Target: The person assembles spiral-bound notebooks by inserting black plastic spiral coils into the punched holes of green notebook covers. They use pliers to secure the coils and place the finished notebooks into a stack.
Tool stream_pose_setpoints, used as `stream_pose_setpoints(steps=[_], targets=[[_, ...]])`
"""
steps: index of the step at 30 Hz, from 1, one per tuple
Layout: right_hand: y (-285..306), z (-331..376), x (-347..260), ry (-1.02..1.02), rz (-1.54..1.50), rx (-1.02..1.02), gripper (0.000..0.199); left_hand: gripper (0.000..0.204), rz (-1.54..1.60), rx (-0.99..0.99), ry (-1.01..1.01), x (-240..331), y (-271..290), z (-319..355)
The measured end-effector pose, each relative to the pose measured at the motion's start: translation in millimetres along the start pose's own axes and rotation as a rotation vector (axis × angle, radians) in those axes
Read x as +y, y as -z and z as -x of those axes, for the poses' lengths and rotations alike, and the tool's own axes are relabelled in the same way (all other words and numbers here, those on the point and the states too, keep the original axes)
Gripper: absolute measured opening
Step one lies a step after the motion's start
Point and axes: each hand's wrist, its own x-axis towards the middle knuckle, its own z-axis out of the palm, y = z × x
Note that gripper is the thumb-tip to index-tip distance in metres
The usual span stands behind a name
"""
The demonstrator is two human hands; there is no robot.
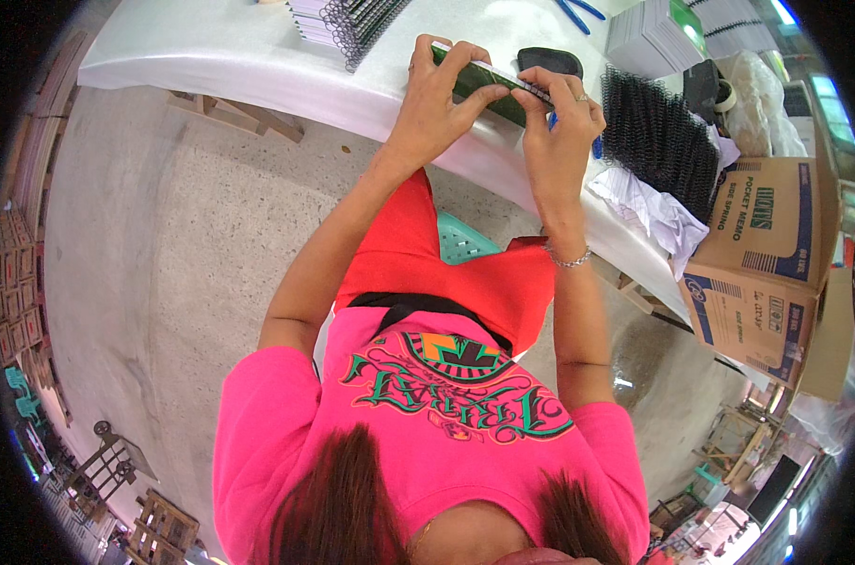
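Note:
A small notebook (506, 109) with a dark green cover stands on its edge at the table's front, its white page edges upward. My left hand (442, 99) grips its left part, fingers over the far side and thumb on the cover. My right hand (559, 122) pinches the right end, thumb on the near face. Whether a coil is threaded along the top edge is too small to tell. Close by my right hand show blue bits (597, 147) of a tool, mostly hidden. A flat black item (550, 62) lies just beyond the notebook.
On the white-covered table (211, 56) stand spiral-bound notebooks (338, 26) and stacked pads (655, 40). Blue handles (578, 13) lie at the back. Black spiral coils (658, 141) heap on the right, near crumpled white paper (649, 205) and an open cardboard box (762, 221).

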Motion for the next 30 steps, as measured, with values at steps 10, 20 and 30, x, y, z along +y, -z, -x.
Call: stream_pose_setpoints(steps=[10,20,30], targets=[[0,0,-3,-0.019,0.016,0.023,0.014,0.039,0.007,-0.002,-0.01,-1,1,-2],[-4,-4,-4,0.033,0.108,0.04,0.015,0.037,0.045,-0.007,-0.011,0,0,-1],[2,-9,-4,0.065,0.183,-0.034,0.014,0.04,0.056,-0.02,0.004,1,2,0]])
